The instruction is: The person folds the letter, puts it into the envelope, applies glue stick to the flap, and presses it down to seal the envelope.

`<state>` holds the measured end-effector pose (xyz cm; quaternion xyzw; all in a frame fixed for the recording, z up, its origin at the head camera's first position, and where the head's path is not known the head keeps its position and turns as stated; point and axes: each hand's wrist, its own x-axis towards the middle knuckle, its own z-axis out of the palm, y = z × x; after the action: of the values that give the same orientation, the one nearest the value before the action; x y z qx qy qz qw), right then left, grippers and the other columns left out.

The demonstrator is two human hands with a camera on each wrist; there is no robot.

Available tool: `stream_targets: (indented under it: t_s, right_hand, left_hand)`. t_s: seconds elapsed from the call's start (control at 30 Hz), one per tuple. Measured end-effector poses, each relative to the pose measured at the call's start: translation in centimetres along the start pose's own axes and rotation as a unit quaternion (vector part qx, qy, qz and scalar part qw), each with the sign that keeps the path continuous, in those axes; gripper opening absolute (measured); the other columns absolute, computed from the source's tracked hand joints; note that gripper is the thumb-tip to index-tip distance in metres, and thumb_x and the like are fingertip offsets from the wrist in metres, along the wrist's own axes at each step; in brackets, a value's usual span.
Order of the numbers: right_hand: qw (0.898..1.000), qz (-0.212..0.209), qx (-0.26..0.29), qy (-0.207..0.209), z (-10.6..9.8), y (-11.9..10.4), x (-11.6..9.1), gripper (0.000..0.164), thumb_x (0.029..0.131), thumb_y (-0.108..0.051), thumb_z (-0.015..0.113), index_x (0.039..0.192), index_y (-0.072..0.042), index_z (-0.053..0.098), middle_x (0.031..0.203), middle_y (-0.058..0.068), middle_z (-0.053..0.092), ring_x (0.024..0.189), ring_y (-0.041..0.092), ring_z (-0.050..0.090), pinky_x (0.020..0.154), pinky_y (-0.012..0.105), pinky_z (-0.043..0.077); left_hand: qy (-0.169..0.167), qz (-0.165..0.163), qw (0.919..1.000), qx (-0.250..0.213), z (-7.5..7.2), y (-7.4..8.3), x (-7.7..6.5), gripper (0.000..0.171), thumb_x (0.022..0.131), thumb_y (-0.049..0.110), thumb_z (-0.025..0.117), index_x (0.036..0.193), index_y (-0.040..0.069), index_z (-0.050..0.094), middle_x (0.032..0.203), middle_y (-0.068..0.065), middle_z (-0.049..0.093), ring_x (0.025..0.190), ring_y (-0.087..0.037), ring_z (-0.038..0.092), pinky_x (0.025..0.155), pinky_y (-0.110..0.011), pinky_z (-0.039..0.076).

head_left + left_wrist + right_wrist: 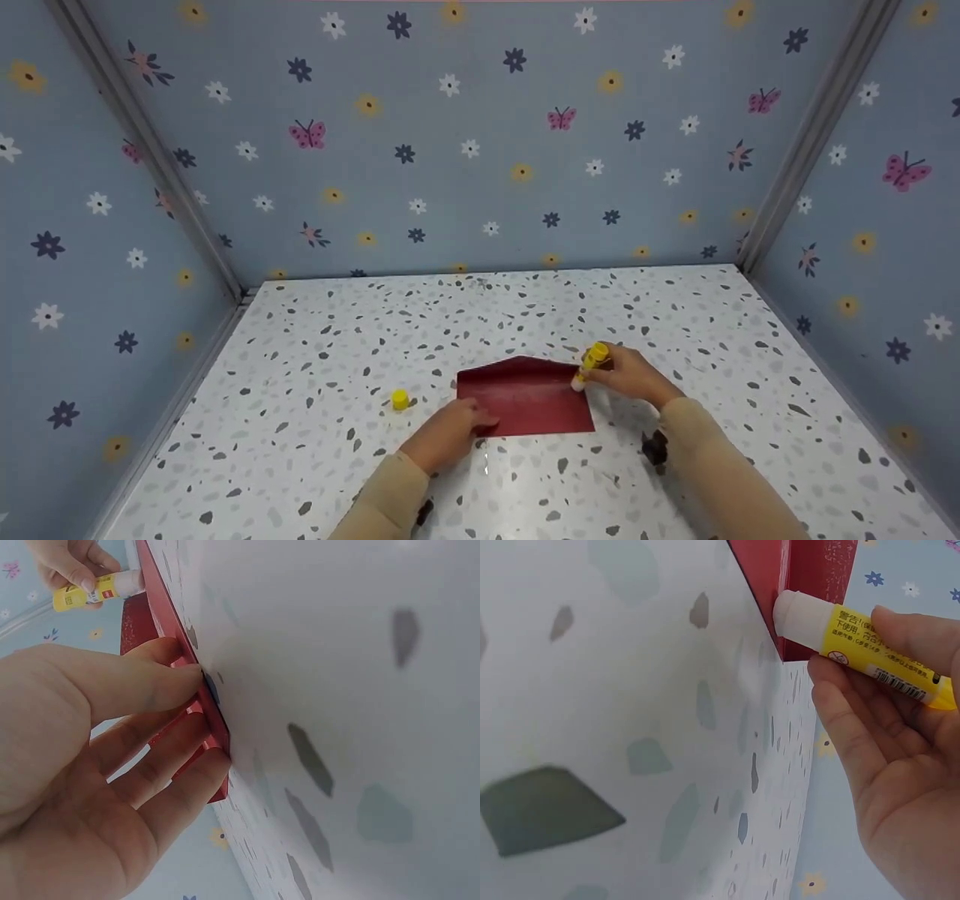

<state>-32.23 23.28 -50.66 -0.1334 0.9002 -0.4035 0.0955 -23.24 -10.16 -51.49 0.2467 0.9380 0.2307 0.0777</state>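
Note:
A dark red paper envelope point(525, 411) lies on the table with its flap raised along the far side. My left hand point(448, 429) rests on its near left corner; in the left wrist view the fingers point(176, 784) press on the red paper, with the thumb at its edge. My right hand point(630, 375) grips a yellow glue stick point(595, 358) between thumb and fingers. The uncapped white end of the glue stick point(802, 619) touches the envelope near its right end, by the flap's fold. A yellow cap point(400, 400) stands to the left of the envelope.
The white table point(337, 322) has grey speckles. Blue panels with flowers and butterflies point(480, 135) rise behind it and on both sides, joined by grey metal posts point(817, 127). A small dark object point(655, 448) shows beside the right sleeve.

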Motion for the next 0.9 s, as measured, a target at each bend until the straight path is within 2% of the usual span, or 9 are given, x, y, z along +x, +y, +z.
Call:
stream_targets:
  t_s: [0.2,0.33,0.53,0.73,0.9]
  right_hand:
    - [1.0,-0.023,0.017,-0.002,-0.2,0.2,-0.1,0.022,0.094,-0.024,0.072,0.108,-0.009,0.063,0.102,0.004,0.066,0.1,0.022,0.062,0.092,0.045,0.049]
    - [0.999,-0.029,0.013,0.006,0.0,-0.1,-0.1,0.021,0.094,-0.023,0.071,0.108,-0.009,0.063,0.101,0.003,0.066,0.097,0.022,0.061,0.09,0.044,0.05]
    - [1.0,-0.017,0.01,0.017,0.8,-0.6,0.1,0.024,0.093,-0.024,0.073,0.11,-0.009,0.063,0.101,0.003,0.065,0.095,0.02,0.06,0.088,0.041,0.05]
    - [1.0,-0.012,0.024,0.009,2.0,-1.5,0.5,0.023,0.093,-0.024,0.073,0.11,-0.011,0.065,0.102,0.001,0.066,0.096,0.02,0.06,0.089,0.04,0.05]
    - [1.0,-0.012,0.025,0.015,2.5,-1.9,0.9,0.021,0.093,-0.023,0.073,0.109,-0.012,0.065,0.101,0.0,0.065,0.095,0.019,0.06,0.089,0.04,0.051]
  left_hand:
    - [0.008,0.013,0.9999,0.008,0.1,-0.1,0.1,0.033,0.098,0.0,0.06,0.125,0.014,0.073,0.107,-0.002,0.063,0.101,-0.018,0.061,0.092,-0.037,0.052]
    - [0.0,-0.004,1.0,0.003,0.0,0.0,0.2,0.033,0.1,0.003,0.059,0.126,0.017,0.072,0.107,-0.001,0.062,0.101,-0.017,0.06,0.092,-0.038,0.052]
    - [-0.002,-0.005,1.0,0.007,0.1,0.1,0.3,0.033,0.1,0.002,0.059,0.126,0.017,0.072,0.108,-0.001,0.062,0.102,-0.018,0.06,0.093,-0.038,0.052]
    - [0.003,0.003,1.0,0.002,0.2,0.2,0.2,0.034,0.098,0.0,0.06,0.125,0.016,0.073,0.11,-0.003,0.064,0.105,-0.021,0.061,0.095,-0.039,0.051]
    - [0.008,-0.004,1.0,0.003,0.1,0.2,0.1,0.035,0.098,0.0,0.06,0.126,0.017,0.072,0.111,-0.003,0.064,0.106,-0.023,0.062,0.095,-0.04,0.052]
